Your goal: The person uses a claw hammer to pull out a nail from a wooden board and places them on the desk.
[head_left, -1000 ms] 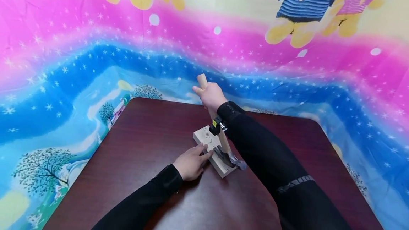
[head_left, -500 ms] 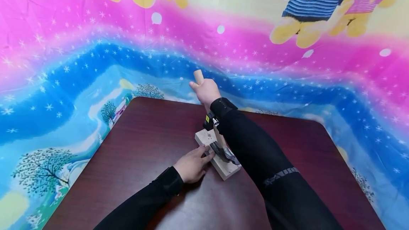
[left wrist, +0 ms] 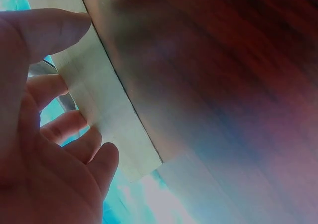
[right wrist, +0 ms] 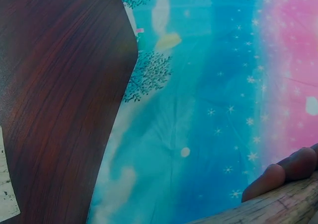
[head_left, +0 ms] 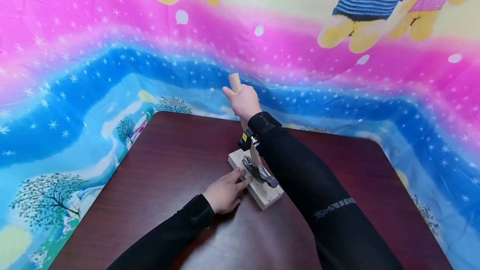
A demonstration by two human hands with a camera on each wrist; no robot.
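A claw hammer (head_left: 255, 157) stands with its metal head on a pale wooden block (head_left: 271, 198), handle rising away from me. My right hand (head_left: 244, 100) grips the handle near its top end, thumb along the wood. In the right wrist view, fingertips (right wrist: 268, 182) lie over part of the handle (right wrist: 263, 211). My left hand (head_left: 224, 191) rests against the near left side of the block, two fingers reaching onto its top. From the left wrist view, the thumb (left wrist: 59, 33) and fingertips touch the block (left wrist: 112, 119). What lies under the hammer head is hidden.
The block lies on a dark red-brown table (head_left: 172, 157) with rounded far corners. A patterned cloth (head_left: 150, 66) hangs behind and around the table. A black wrist camera (head_left: 245, 140) sits by my right wrist, close to the handle.
The hammer head has shifted away from me and left along the block. My right hand has moved left, then slightly up. The left hand stays against the block.
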